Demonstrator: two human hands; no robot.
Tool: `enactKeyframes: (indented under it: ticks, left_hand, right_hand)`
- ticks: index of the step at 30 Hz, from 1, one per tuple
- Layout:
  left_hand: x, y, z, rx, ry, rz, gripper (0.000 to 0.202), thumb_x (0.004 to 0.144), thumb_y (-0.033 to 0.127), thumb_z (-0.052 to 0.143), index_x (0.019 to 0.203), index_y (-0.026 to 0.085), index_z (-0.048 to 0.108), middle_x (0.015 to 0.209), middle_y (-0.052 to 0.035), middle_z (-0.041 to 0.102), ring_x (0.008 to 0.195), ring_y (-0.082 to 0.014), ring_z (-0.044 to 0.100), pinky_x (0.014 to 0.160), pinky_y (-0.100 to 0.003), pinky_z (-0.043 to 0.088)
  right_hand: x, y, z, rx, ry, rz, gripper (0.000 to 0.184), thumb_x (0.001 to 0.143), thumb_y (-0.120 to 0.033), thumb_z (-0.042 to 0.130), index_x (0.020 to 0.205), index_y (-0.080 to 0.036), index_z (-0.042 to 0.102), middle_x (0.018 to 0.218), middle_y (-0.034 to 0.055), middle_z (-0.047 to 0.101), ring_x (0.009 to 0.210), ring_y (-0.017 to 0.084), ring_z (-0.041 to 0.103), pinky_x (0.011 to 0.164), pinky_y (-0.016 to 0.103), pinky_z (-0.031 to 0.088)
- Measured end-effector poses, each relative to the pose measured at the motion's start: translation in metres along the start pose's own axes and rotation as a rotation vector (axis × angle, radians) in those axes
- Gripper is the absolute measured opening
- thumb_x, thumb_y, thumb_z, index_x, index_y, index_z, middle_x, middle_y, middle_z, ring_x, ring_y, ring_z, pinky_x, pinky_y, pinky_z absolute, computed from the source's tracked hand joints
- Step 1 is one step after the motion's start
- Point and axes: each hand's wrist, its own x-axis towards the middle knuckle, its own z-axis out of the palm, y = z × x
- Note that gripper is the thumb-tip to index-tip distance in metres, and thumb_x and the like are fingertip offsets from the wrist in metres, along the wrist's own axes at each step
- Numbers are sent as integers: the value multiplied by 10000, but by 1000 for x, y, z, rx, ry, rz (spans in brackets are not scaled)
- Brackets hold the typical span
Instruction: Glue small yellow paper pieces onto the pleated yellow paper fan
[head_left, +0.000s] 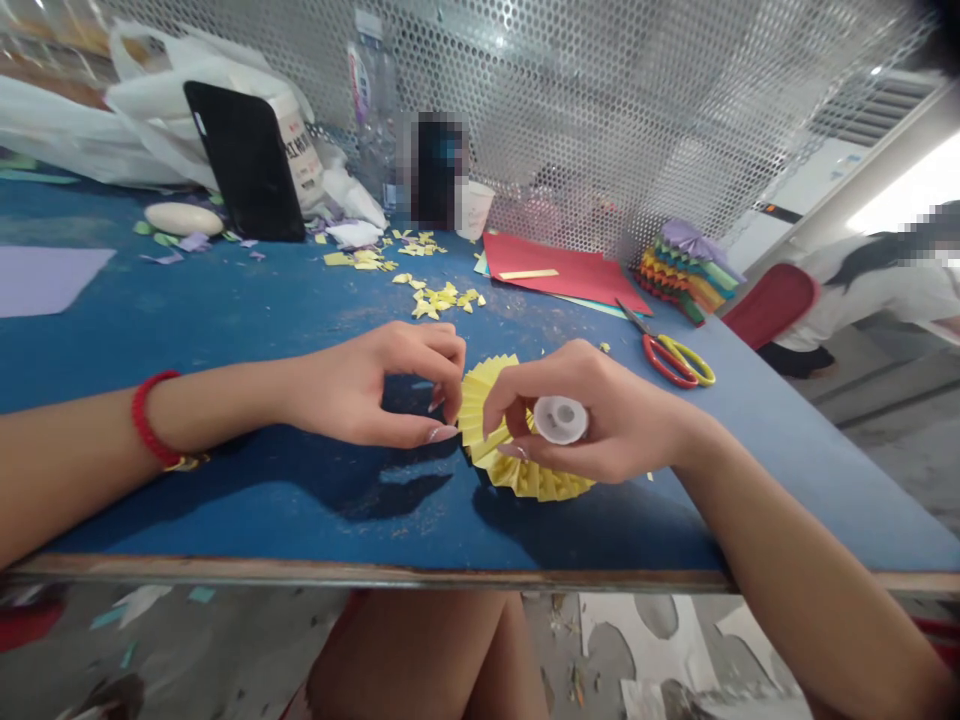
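A yellow pleated paper fan (538, 482), opened into a round shape, lies on the blue table between my hands. My left hand (390, 385) is closed, thumb and fingertips pinching at the fan's left edge. My right hand (600, 410) curls over the fan's middle and partly hides it. Held in that hand is a small translucent white tube (561, 420), seen from its round end; the rest of it is covered by the palm. The right thumb and index fingertip come close to the fan's folds; whether they grip the paper is hidden.
Red-and-yellow scissors (669, 360) lie right of my hands, before red paper sheets (555, 268) and stacked colourful pleated paper (679, 270). Yellow scraps (442, 298) are scattered ahead. Behind stand a black phone-like slab (247, 165) and a plastic bottle (373, 110). A person (877, 285) sits at right.
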Motion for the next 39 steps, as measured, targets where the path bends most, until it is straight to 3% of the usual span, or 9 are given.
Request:
enactKeyframes:
  ticks: [4,8,11,15,18,23,27,34,39]
  left_hand:
    - [1,-5,-2,-49,134,-57,113,868,307,710,917,206,727,873,-38,648,807,-143,610,801,-254,491]
    - [-3,-20,-19,-402,526,-268,495,925,530,401,1295,233,543,1243,-128,610,1090,-213,624,917,-360,535]
    - [-16,-30,-41,-531,651,-416,567,906,635,240,1195,243,531,1338,-113,533,1264,-215,528,987,-388,509]
    - [-37,-44,-58,-521,688,-491,321,827,514,549,874,200,508,902,-4,564,857,-90,543,779,-256,473]
    - [-42,-55,-58,-500,733,-512,342,879,429,576,713,183,406,616,56,359,522,-58,298,542,-212,353]
    - [-28,-56,-47,-373,755,-439,441,1013,432,510,654,185,441,514,91,292,431,-70,242,453,-210,281]
    - [-9,-33,-27,-165,680,-348,229,737,83,531,522,162,533,509,18,451,505,-97,386,550,-253,328]
    - [-2,-38,-5,560,425,-467,485,780,154,640,1260,208,689,1190,-128,539,1179,-337,508,1065,-537,407]
    - [-5,-60,-9,464,412,-556,387,843,229,680,1216,130,653,1056,-109,680,1017,-269,647,950,-420,508]
  right_hand:
    - [0,2,-3,-147,71,87,95,838,-183,652,925,-159,678,645,-55,622,535,61,471,575,193,352]
    - [1,5,-6,-326,207,303,65,852,-229,635,860,-180,676,628,-34,622,533,86,470,556,215,316]
    - [2,9,-7,-543,162,442,106,870,-238,608,906,-196,698,696,7,686,572,121,509,578,246,287]
    - [3,11,-3,-753,47,541,192,918,-266,568,1025,-209,716,790,59,751,673,193,622,603,282,258]
    - [3,10,-2,-789,32,572,199,929,-293,570,1053,-232,713,826,59,763,728,225,663,612,288,256]
    - [4,9,-1,-822,-3,601,204,937,-321,567,1067,-255,709,830,53,760,737,230,663,604,285,239]
    - [7,10,0,-820,-38,617,201,929,-307,576,1074,-259,705,823,51,753,735,225,646,613,281,241]
    - [6,13,0,-841,-25,629,193,913,-314,585,1057,-270,704,766,41,714,690,211,593,612,285,242]
    - [6,15,0,-846,-35,617,226,902,-308,576,1078,-254,707,760,55,704,691,217,577,613,292,244]
